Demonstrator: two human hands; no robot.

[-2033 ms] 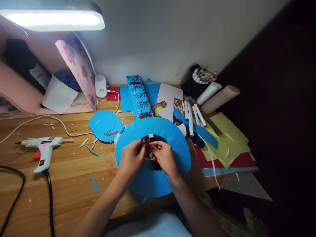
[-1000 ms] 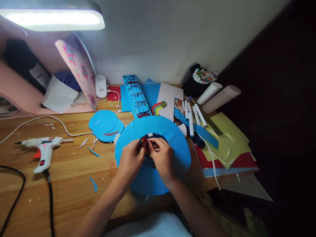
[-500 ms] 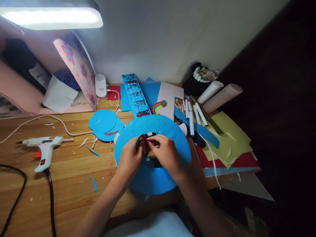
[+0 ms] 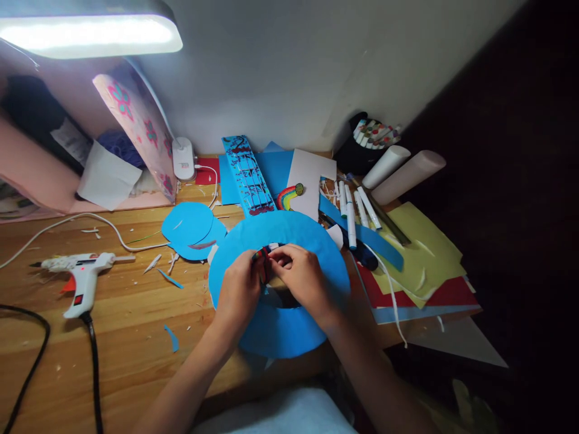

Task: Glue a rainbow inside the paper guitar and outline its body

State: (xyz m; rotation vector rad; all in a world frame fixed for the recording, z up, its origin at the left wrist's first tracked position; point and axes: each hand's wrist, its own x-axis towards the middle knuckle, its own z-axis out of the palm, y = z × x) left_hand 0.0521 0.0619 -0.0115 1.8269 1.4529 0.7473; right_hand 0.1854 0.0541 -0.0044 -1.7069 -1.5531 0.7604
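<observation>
So the left hand (image 4: 239,286) has a small, dark piece with rainbow-coloured stripes (image 4: 262,265) pinched between thumb and fingers, right over the open centre of a big, round, bright blue paper ring (image 4: 289,334). The right hand (image 4: 301,277) is just beside it, thumb and fingertips bunched together; can't tell if they've got hold of the piece too.

The ring is near the front edge of a light brown wooden table (image 4: 145,374), and a long, flat, blue strip with dark red patterns (image 4: 248,175) points away from its far side. Off to the left lies a white plastic glue gun (image 4: 85,277) with a black cord, plus two overlapping round blue paper cut-outs (image 4: 187,223).
</observation>
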